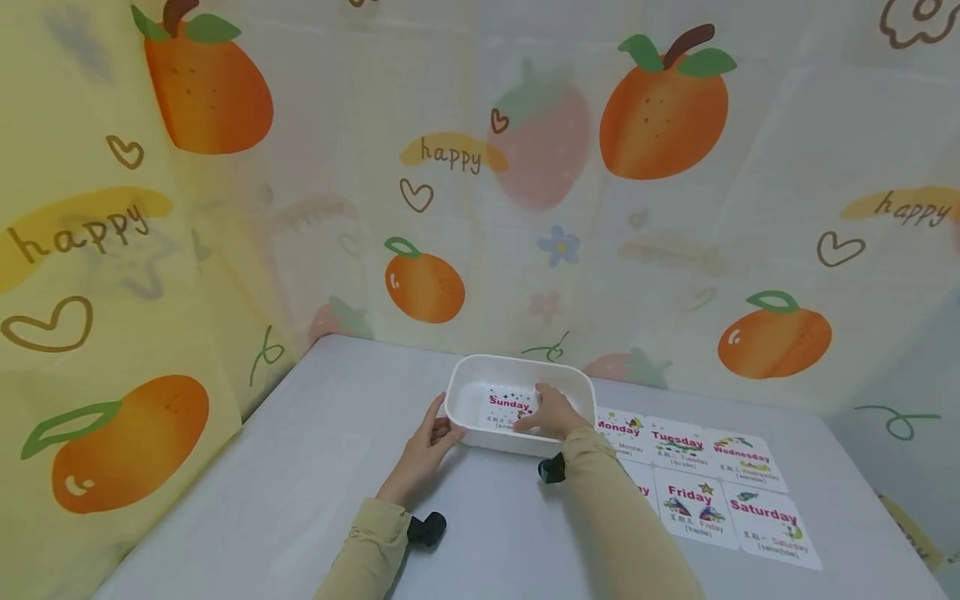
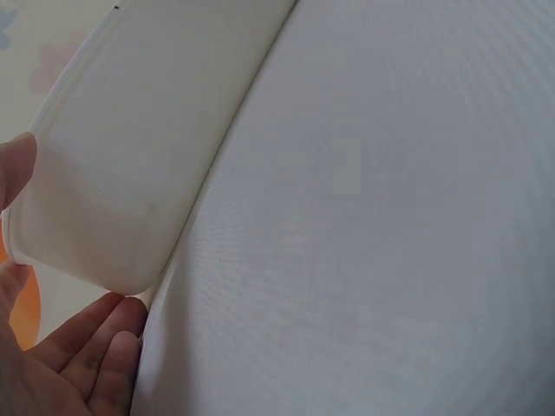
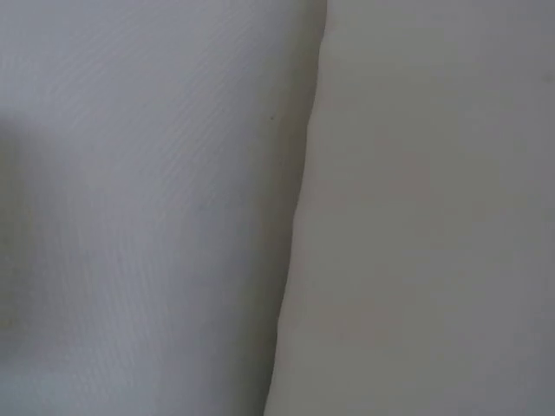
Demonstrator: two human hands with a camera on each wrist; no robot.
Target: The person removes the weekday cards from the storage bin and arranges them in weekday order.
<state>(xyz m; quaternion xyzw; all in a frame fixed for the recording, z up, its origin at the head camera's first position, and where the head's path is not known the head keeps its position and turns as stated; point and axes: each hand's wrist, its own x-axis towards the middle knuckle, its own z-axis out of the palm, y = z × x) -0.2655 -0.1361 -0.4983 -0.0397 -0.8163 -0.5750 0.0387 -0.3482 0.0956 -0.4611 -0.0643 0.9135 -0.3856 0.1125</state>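
A white plastic box (image 1: 457,408) stands near the back of the table. My left hand (image 1: 422,454) grips its left end, thumb on the near side; in the left wrist view the hand (image 2: 74,364) has fingertips at the box's (image 2: 139,156) lower corner. Inside lies a card printed Sunday (image 1: 504,408). Reaching over the near right side, my right hand (image 1: 557,414) holds this card at its right part, thumb at the near edge and a finger at the far edge. The right wrist view shows only the box wall (image 3: 425,208) and tabletop, no fingers.
Right of the box, weekday cards lie in two rows: Monday (image 1: 618,427), Tuesday (image 1: 678,442) and Wednesday (image 1: 741,458) behind, Friday (image 1: 690,508) and Saturday (image 1: 768,521) in front. The right forearm partly covers another card (image 1: 637,483). A fruit-print curtain (image 1: 450,225) hangs behind the table.
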